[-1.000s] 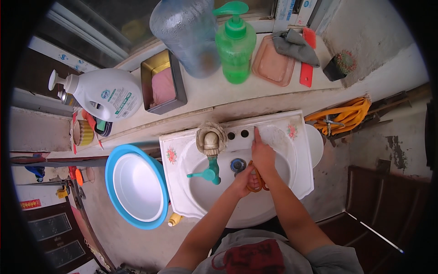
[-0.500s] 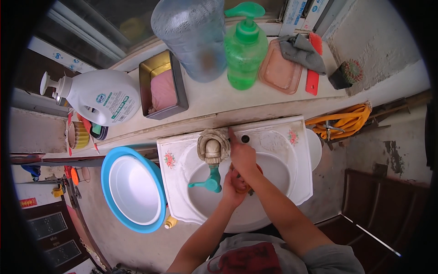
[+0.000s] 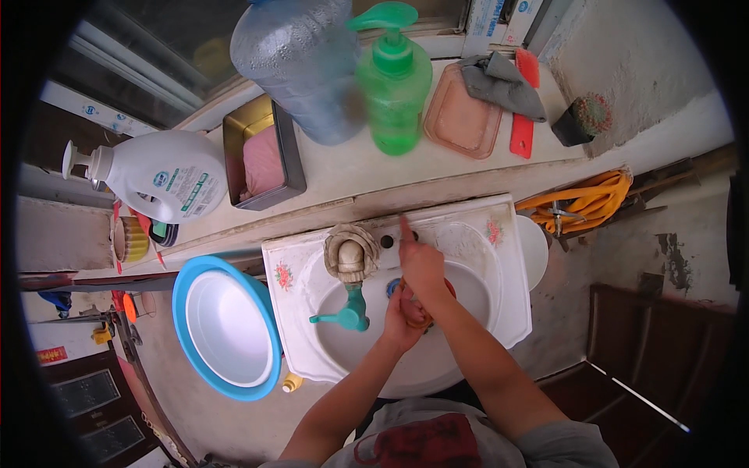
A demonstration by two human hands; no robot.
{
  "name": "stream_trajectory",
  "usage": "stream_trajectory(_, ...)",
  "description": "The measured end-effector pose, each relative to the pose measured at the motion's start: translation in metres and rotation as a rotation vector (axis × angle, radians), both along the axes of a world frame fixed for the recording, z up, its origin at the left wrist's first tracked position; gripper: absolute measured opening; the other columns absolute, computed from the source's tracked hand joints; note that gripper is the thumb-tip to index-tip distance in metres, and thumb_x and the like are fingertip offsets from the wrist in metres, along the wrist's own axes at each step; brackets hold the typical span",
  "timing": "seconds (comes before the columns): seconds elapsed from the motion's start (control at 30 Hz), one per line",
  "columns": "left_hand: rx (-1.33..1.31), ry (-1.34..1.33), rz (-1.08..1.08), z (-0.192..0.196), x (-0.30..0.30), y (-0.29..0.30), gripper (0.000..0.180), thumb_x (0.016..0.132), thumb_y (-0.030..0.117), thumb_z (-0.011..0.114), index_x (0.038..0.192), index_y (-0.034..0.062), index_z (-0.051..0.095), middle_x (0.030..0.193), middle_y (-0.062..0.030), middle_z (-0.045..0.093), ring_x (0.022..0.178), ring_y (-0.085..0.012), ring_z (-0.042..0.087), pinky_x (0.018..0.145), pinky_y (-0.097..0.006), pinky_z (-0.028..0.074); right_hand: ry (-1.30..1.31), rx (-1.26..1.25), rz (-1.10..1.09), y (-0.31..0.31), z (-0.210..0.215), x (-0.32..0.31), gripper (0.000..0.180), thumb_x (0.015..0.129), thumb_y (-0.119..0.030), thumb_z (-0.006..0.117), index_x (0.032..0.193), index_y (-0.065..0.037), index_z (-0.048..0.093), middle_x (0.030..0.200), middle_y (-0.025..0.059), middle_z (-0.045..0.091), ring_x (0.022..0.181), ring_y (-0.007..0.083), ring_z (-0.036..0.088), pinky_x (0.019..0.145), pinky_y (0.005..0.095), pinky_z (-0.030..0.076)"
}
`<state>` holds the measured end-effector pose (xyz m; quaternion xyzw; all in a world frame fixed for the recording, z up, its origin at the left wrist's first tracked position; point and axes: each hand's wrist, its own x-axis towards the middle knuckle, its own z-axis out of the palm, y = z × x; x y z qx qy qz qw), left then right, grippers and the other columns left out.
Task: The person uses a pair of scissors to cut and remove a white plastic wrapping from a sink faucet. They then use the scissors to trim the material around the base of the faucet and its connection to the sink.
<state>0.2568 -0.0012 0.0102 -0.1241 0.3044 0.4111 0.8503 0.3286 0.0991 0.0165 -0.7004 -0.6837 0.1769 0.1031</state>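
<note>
Over the white washbasin, my two hands are close together. My left hand is closed round an orange-red rounded thing, mostly hidden by the hands, so its kind does not show. Above it lies my right hand, its index finger stretched toward the basin's back ledge and its other fingers curled down out of sight; what they hold cannot be made out. A small blue piece shows beside the hands. Left of them stands a faucet with a teal lever handle and cloth-like wrapping round its base.
On the ledge behind are a white jug, a metal tin with a pink cloth, a large clear bottle, a green pump bottle, a pinkish tray and a potted cactus. A blue-rimmed basin stands left.
The view has shifted slightly, so the ledge items sit further left. The right hand has moved a little right relative to the sink, uncovering a ledge hole and the blue piece.
</note>
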Motion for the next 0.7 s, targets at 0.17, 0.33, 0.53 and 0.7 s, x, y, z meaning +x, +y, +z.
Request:
stream_trajectory(0.17,0.010,0.015,0.110,0.018,0.009,-0.004,0.050,0.092,0.048,0.027,0.130,0.0170,0.037,0.129,-0.0042,0.046,0.115,-0.0238,0.046,0.096,-0.041,0.036,0.054,-0.037,0.099,0.004,0.003,-0.002,0.051,0.085,-0.023,0.049,0.135,-0.015,0.037,0.057,0.0146,0.059,0.052,0.0330,0.059,0.049,0.0449,0.048)
stream_trajectory(0.33,-0.068,-0.038,-0.053,0.031,0.040,0.010,0.047,0.092,0.048,0.032,0.127,0.0181,0.038,0.127,-0.0106,0.047,0.107,-0.0254,0.049,0.089,-0.039,0.039,0.010,-0.163,-0.028,0.010,0.024,0.048,0.053,0.084,-0.022,0.049,0.135,-0.016,0.036,0.066,0.0161,0.062,0.060,0.0336,0.062,0.056,0.0462,0.050)
stream_trajectory(0.53,-0.084,-0.002,0.077,0.061,0.014,0.017,0.049,0.091,0.049,0.031,0.128,0.0172,0.038,0.128,-0.0092,0.046,0.117,-0.0260,0.045,0.097,-0.044,0.034,0.094,-0.158,0.052,0.017,0.020,0.012,0.047,0.085,-0.023,0.047,0.131,-0.016,0.041,0.071,0.0205,0.062,0.066,0.0368,0.061,0.060,0.0486,0.049)
stream_trajectory(0.7,-0.114,-0.017,0.138,0.071,0.031,0.009,0.050,0.092,0.048,0.026,0.129,0.0164,0.037,0.133,-0.0088,0.042,0.122,-0.0277,0.041,0.098,-0.046,0.033,0.095,-0.226,0.130,0.012,0.026,0.020,0.045,0.085,-0.023,0.047,0.130,-0.016,0.043,0.074,0.0208,0.062,0.068,0.0374,0.061,0.062,0.0489,0.049)
